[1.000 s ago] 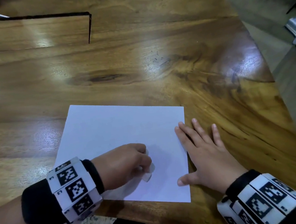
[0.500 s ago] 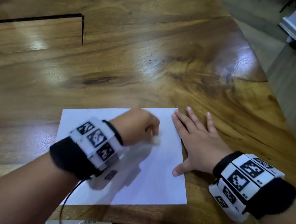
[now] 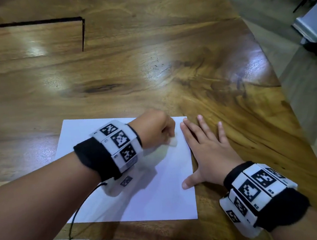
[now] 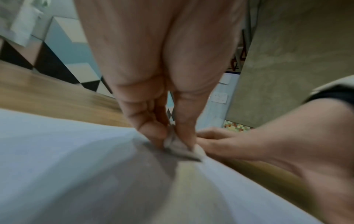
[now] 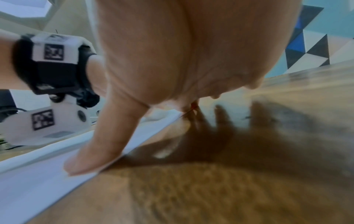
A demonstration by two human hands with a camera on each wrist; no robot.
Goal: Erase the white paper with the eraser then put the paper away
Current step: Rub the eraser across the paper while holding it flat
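A white sheet of paper [image 3: 157, 193] lies flat on the wooden table [image 3: 168, 70] near its front edge. My left hand [image 3: 154, 130] pinches a small white eraser [image 3: 172, 142] and presses it on the paper's upper right part. In the left wrist view the eraser [image 4: 182, 147] sits between thumb and fingers, touching the paper [image 4: 57, 151]. My right hand [image 3: 209, 149] lies flat with straight fingers across the paper's right edge, its thumb on the sheet. The right wrist view shows that thumb [image 5: 99, 151] pressing the paper [image 5: 38, 181] down.
A rectangular slot [image 3: 82, 34] is cut into the table at the back left. The table's right edge [image 3: 278, 81] curves away, with floor beyond it. A black cable [image 3: 74, 220] hangs from my left wrist band over the front edge.
My left hand with the eraser has moved from the sheet's lower middle up to its upper right part, close to my right fingers. The right hand stays flat on the paper's edge.
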